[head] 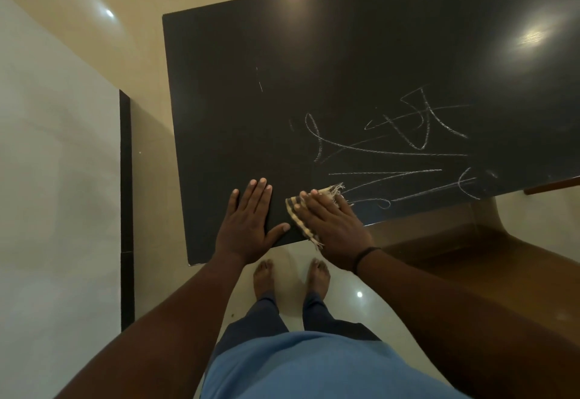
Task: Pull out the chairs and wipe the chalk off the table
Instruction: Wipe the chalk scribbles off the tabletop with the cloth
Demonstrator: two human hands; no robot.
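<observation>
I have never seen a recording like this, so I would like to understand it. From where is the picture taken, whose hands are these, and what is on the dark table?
There is no machine here. A person wears one wide-angle camera on the head, so the single picture looks down along both arms to the hands, and to the bare feet on the floor.

The dark table carries white chalk scribbles, mostly towards its right side. The left hand lies flat and open on the table near the front edge and holds nothing. The right hand presses a striped, fringed cloth flat against the table, just beside the nearest chalk lines. The scribbles are not yet wiped away. A brown chair stands at the right.
</observation>
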